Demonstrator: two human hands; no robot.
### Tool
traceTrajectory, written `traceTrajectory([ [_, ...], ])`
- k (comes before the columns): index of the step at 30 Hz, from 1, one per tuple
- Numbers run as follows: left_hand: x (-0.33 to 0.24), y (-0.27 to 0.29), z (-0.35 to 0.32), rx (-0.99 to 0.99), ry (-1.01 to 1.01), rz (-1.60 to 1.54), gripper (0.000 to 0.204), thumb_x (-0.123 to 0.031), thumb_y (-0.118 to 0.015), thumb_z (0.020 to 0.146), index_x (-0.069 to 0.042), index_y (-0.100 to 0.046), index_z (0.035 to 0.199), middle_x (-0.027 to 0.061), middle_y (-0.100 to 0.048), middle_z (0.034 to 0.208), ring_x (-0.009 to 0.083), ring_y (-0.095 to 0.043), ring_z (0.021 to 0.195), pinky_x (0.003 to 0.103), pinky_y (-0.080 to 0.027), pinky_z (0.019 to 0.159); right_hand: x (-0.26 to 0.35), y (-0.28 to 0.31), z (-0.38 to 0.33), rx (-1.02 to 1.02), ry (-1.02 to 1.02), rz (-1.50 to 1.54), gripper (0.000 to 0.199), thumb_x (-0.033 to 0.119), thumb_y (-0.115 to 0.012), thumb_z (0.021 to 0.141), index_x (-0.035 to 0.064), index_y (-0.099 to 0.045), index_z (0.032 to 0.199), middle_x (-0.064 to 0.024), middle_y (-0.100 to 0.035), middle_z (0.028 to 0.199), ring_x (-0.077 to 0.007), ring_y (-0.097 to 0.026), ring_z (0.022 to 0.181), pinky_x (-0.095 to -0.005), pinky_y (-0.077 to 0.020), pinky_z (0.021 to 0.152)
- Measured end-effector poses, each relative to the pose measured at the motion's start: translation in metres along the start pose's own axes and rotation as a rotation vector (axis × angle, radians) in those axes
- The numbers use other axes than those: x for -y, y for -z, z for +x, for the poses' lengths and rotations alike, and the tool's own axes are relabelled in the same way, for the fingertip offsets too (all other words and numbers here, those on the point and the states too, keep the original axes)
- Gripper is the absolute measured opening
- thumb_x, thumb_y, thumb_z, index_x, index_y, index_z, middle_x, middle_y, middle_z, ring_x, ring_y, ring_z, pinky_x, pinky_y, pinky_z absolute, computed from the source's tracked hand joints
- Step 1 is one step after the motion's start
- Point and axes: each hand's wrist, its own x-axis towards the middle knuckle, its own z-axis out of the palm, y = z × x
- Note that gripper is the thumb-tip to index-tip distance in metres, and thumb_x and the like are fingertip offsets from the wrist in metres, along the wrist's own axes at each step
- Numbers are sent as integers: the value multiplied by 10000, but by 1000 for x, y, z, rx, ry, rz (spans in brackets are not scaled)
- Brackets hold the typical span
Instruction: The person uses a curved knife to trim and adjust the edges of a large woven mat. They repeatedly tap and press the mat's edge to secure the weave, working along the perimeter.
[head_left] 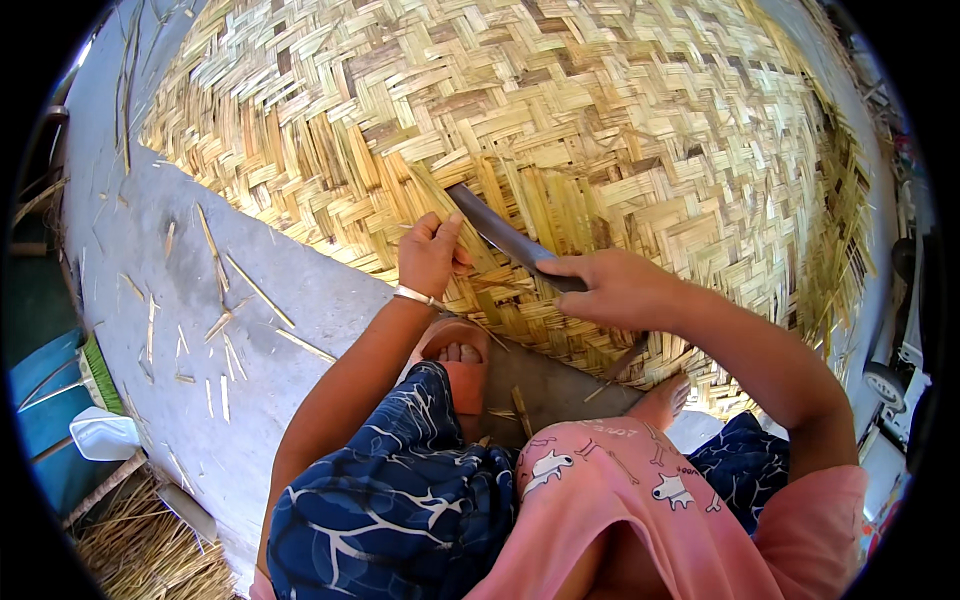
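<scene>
A large woven mat of flat, pale yellow bamboo strips (600, 100) spreads in front of me. My right hand (610, 288) grips the near end of a long dark knife (500, 234). Its blade lies low over the mat, pointing away and to the left, with the tip among the strips. At the mat's near edge, my left hand (430, 252) is closed with bent fingers beside the blade. A bamboo strip (432, 190) runs down to those fingers, which seem to pinch it; the exact hold is partly hidden. A pale band circles the left wrist.
Loose bamboo slivers (260, 290) lie scattered over the grey concrete floor (190, 330) to the left. At the far left are a green-bristled brush (100, 373), a white plastic container (104, 434) and a straw bundle (150, 550). My sandalled foot (460, 353) rests by the mat's edge.
</scene>
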Motion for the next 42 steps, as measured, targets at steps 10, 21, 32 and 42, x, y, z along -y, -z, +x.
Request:
traceTrajectory([
  [10, -15, 2, -3, 113, 413, -173, 247, -242, -667, 878, -96, -541, 723, -7, -474, 560, 120, -466, 419, 259, -341, 373, 1, -68, 59, -396, 6, -198, 543, 313, -585, 795, 193, -498, 1318, -182, -641, 725, -376, -628, 678, -491, -497, 643],
  [21, -30, 6, 17, 112, 465, -19, 300, -326, -663, 859, -44, -578, 804, 41, -566, 638, 156, -598, 487, 279, -458, 388, -3, -66, 64, -409, 13, -284, 555, 325, -590, 790, 222, -489, 1326, -172, -637, 693, -365, -628, 633, -483, -501, 587],
  [32, -18, -8, 9, -54, 455, -59, 272, -300, -636, 877, -39, -572, 836, 66, -576, 628, 177, -597, 458, 299, -456, 368, 1, -63, 61, -392, 19, -328, 527, 270, -566, 787, 178, -486, 1299, -149, -649, 700, -351, -638, 631, -481, -505, 574],
  [42, -22, 6, 1, -58, -313, 1121, 469, -496, -735, 751, -41, -645, 683, 116, -610, 578, 241, -598, 506, 354, -477, 505, -2, -65, 61, -422, 39, -370, 538, 305, -568, 804, 220, -469, 1326, -152, -636, 673, -342, -628, 598, -474, -492, 539],
])
